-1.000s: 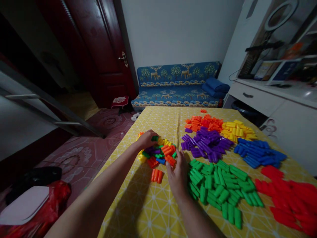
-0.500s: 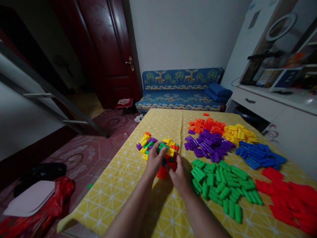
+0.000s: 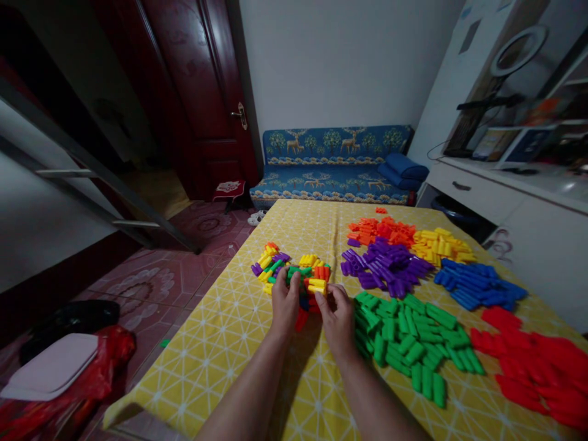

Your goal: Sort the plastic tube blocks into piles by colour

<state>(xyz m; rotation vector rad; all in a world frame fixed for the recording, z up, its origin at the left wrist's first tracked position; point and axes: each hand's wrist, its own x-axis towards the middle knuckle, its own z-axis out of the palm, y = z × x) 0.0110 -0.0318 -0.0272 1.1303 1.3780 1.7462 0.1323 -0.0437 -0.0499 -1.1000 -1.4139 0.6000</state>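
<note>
Between my hands is a multicoloured assembly of plastic building blocks (image 3: 305, 283), with green, yellow, orange, red and blue pieces joined together. My left hand (image 3: 285, 300) grips its left side, fingers bent over the green part. On the right, my right hand (image 3: 337, 312) pinches it by a yellow piece (image 3: 317, 285); some fingertips are hidden behind the blocks. Just beyond lie another colourful block cluster (image 3: 270, 263) and a few yellow blocks (image 3: 310, 260), partly covered by the held assembly. Loose green blocks (image 3: 418, 337) lie close to my right forearm.
On the yellow patterned tablecloth (image 3: 229, 355) lie sorted piles: orange blocks (image 3: 381, 231), purple blocks (image 3: 390, 266), yellow blocks (image 3: 443, 246), blue blocks (image 3: 478, 285) and red blocks (image 3: 537, 361). A blue sofa (image 3: 335, 165) stands behind the table, a white cabinet (image 3: 514, 214) to the right.
The assembly has been turned in my hands, so the yellow piece now faces nearer me. My right hand has shifted slightly right and regripped; my left hand keeps its hold.
</note>
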